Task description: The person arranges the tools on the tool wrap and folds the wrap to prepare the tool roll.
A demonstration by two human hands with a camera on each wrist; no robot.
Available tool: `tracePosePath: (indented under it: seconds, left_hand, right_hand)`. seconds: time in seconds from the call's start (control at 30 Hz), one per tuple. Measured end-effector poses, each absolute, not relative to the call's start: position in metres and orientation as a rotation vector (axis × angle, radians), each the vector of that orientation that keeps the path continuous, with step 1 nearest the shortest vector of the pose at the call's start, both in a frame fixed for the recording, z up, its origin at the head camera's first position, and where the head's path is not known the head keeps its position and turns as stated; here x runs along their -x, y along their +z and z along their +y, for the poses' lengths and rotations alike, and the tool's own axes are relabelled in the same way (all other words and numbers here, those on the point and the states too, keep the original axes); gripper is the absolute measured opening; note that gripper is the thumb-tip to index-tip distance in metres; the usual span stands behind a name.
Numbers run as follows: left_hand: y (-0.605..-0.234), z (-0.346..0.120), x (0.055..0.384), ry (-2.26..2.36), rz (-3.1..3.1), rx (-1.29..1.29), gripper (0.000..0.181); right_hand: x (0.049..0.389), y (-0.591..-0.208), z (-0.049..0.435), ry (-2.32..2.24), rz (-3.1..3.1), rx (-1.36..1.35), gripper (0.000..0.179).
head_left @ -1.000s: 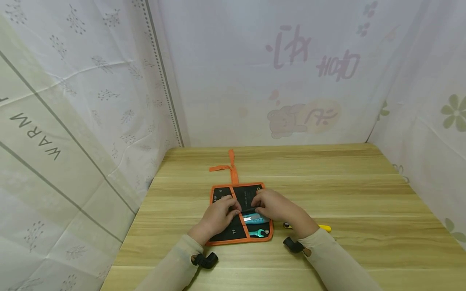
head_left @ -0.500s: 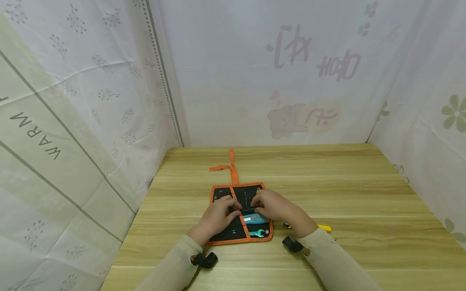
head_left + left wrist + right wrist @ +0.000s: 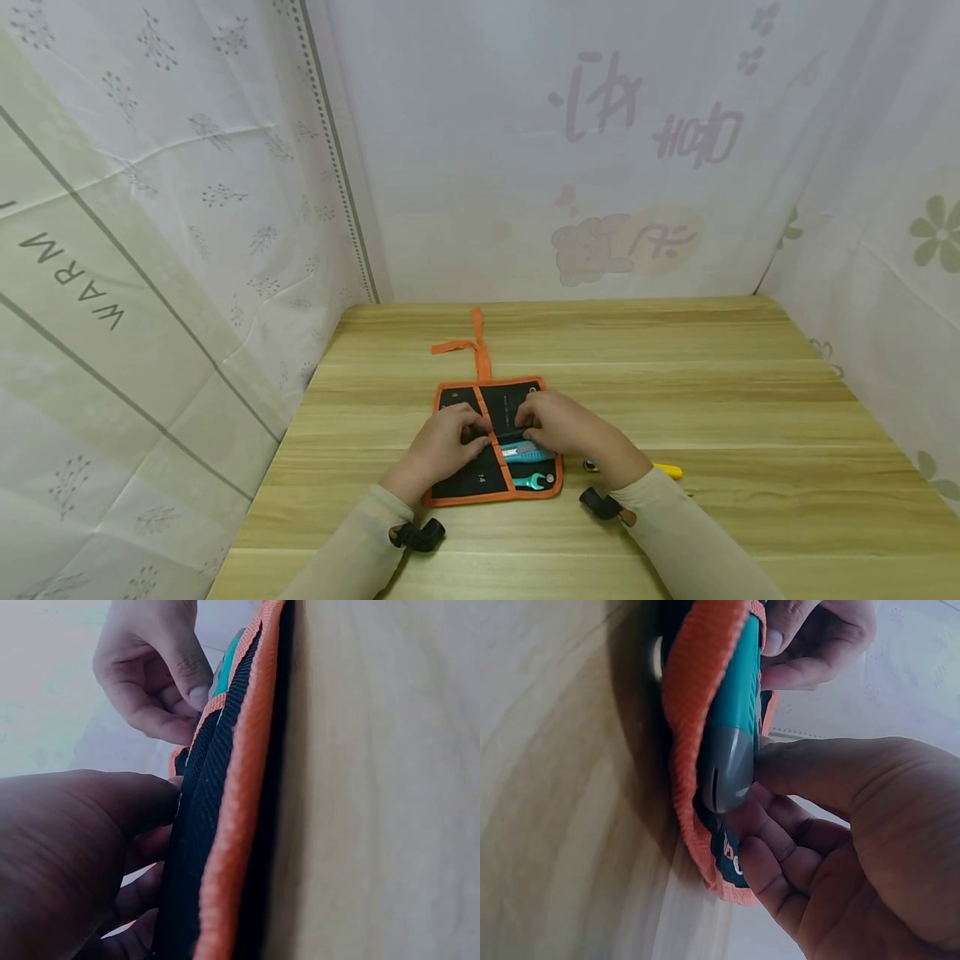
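Note:
A black tool pouch [image 3: 459,487] with orange trim lies unfolded on the table. A teal-and-grey utility knife [image 3: 527,452] sits in one of its pockets, and a teal open-end wrench [image 3: 531,481] in the pocket nearer me. My left hand [image 3: 442,442] pinches at the orange-edged pocket opening along the middle, its thumb against the fabric in the left wrist view. My right hand [image 3: 562,423] has curled fingers and thumb beside the knife's grey end; they pinch a thin dark piece [image 3: 513,435] lying above the knife. I cannot tell what kind it is.
A yellow-handled tool [image 3: 666,471] lies on the wooden table [image 3: 750,392], partly behind my right wrist. Orange tie straps [image 3: 480,354] stretch from the pouch's far edge. Printed curtains [image 3: 465,167] surround the table at the back and sides. Black wrist cameras [image 3: 420,535] sit on both sleeves.
My left hand has shifted slightly left, its fingertips baring more of the orange strip. The right hand has moved only a touch left; pouch and tools lie as before.

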State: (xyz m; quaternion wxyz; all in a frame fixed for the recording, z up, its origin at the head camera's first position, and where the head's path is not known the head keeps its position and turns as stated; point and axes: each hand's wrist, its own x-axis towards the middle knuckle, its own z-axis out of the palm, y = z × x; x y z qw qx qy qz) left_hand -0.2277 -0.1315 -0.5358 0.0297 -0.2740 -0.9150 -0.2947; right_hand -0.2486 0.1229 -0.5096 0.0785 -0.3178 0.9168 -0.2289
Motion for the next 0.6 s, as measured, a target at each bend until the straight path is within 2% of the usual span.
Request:
tracePosePath:
  seconds: [0.6]
  left_hand:
    - [-0.539,-0.129,0.228,-0.913,-2.814,0.807,0.008]
  right_hand:
    - [0.249,-0.507,0.109,-0.669,2.748,1.019,0.008]
